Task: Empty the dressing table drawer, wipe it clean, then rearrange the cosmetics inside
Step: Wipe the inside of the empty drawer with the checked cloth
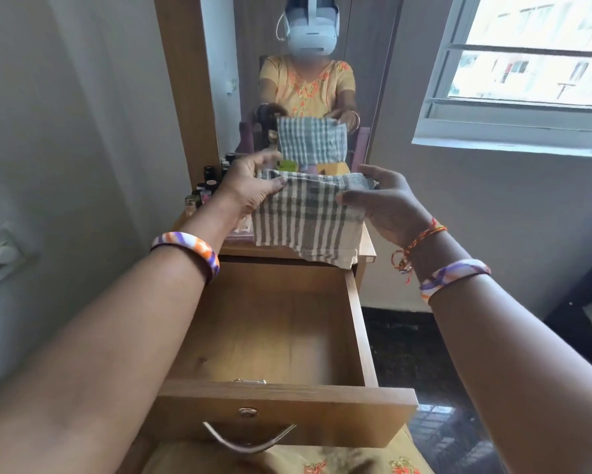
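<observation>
Head view. The drawer (274, 336) is pulled fully out below me, its wooden floor bare, nothing left inside. By my reckoning the emptying is done; I cannot tell whether wiping has started, since no streaks or damp patches show on the wood. Rearranging is all still ahead.

Above it, the counter (366, 248) of the dressing table carries what came out. The mirror (304, 80) behind it shows me holding the cloth.

The cloth (308, 217), grey and white check, hangs stretched between both hands over the counter's front edge, its lower hem just above the drawer's back end. My left hand (253, 186) has a pinching grip on the top left corner, thumb over the fabric. My right hand (386, 203) has a grip on the top right corner, fingers curled round the edge.

The cosmetics (207, 189), small dark bottles, stand on the counter's left rear, just beside my left wrist. A green box (287, 164) and a yellow box (335, 167) peep above the cloth.

Hidden: most of the counter sits behind the cloth and my left hand, so a count of the cosmetics is not possible. Labels too small to read.
</observation>
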`<state>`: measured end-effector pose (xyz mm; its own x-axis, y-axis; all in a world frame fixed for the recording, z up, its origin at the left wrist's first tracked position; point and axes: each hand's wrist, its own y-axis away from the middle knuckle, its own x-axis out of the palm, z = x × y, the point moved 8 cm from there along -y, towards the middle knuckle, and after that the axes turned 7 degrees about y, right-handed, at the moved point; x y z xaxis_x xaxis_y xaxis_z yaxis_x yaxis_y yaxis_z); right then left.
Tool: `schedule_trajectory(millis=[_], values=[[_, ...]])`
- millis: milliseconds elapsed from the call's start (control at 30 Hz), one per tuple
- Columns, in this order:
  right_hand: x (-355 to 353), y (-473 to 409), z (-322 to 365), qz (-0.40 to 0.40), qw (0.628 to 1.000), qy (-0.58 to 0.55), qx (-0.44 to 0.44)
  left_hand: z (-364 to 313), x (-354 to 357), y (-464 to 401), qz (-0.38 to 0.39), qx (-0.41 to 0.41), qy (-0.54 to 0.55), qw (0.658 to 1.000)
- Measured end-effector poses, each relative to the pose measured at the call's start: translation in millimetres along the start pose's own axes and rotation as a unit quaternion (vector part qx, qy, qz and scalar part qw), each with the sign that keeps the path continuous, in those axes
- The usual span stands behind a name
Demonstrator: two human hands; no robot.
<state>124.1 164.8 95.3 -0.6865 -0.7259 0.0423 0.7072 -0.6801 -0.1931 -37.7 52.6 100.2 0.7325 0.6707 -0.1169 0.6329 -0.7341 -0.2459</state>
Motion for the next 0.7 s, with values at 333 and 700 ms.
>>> schedule_trajectory(millis=[333, 700], values=[[-15, -1, 38, -0.125, 0.904, 0.397, -0.095, -31, -19, 14, -0.005, 0.106, -0.14, 0.984], [25, 10, -15, 0.038, 0.996, -0.071, 0.039, 16, -12, 33, 0.084, -0.07, 0.286, 0.952]])
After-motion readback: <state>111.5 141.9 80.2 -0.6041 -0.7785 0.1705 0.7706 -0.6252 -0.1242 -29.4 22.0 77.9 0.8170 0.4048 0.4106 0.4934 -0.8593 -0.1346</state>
